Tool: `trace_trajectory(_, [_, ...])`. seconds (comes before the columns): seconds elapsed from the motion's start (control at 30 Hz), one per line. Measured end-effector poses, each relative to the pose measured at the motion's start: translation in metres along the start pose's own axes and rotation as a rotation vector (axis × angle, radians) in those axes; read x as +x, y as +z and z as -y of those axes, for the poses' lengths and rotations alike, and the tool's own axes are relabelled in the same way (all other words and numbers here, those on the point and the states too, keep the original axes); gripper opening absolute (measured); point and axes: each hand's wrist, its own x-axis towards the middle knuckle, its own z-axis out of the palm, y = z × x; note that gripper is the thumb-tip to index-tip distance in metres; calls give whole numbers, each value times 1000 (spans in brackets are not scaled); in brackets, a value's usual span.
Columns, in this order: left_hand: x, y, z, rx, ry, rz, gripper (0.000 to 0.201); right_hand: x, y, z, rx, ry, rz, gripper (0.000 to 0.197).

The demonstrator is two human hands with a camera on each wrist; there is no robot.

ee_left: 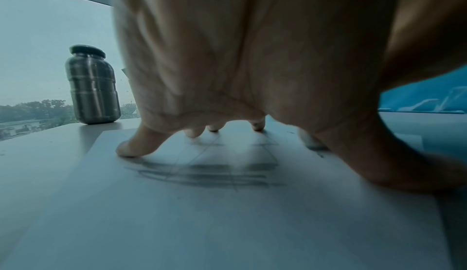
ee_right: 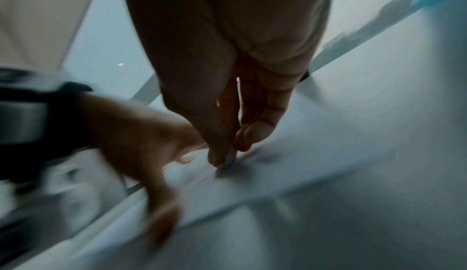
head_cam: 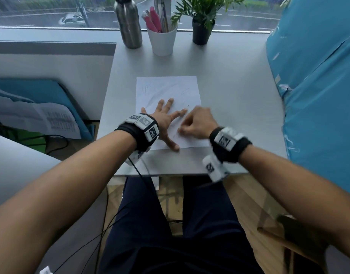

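Note:
A white sheet of paper [head_cam: 166, 89] with faint pencil scribbles lies on the grey table [head_cam: 239, 95]. My left hand [head_cam: 165, 119] presses flat on its lower left part with the fingers spread. In the left wrist view its fingertips [ee_left: 126, 150] touch the paper [ee_left: 177, 214] above dark pencil strokes. My right hand [head_cam: 183, 131] is just right of it. It pinches a small pale object [ee_right: 228, 160], perhaps an eraser, between thumb and fingers and holds its tip on the paper [ee_right: 290, 164]. That object [ee_left: 309, 141] is blurred.
At the back of the table, by the window, stand a steel bottle [head_cam: 128, 22], a white cup of pens [head_cam: 162, 39] and a potted plant [head_cam: 202, 26]. A blue plastic-wrapped bulk [head_cam: 318, 76] borders the right side. The table's near edge [head_cam: 180, 167] is above my lap.

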Motion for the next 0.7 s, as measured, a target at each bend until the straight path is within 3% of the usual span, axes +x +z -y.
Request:
trace_trajectory(0.1, [-3, -1, -1, -13, -7, 13, 143, 24, -22, -15, 55, 147, -176, 14])
trace_trajectory(0.2, [1, 0, 0, 4, 1, 4, 145, -2, 6, 2, -21, -33, -35, 11])
trace_trajectory(0.27, [1, 0, 1, 6, 2, 4, 145, -9, 4, 3, 3, -54, 41, 11])
trace_trajectory(0.4, [-2, -1, -2, -10, -10, 10, 144, 19, -21, -14, 11, 102, -151, 16])
trace_trajectory(0.5, [0, 1, 0, 9, 3, 2, 145, -8, 8, 4, -31, -64, -17, 12])
trace_trajectory(0.57, [0, 1, 1, 10, 5, 5, 145, -7, 1, 1, -19, -32, 24, 13])
trace_trajectory(0.63, [-2, -1, 0, -3, 1, 12, 144, 15, -18, -10, 9, 98, -95, 16])
trace_trajectory(0.7, [-2, -1, -1, -14, -2, 15, 144, 21, -17, -13, -1, 101, -158, 16])
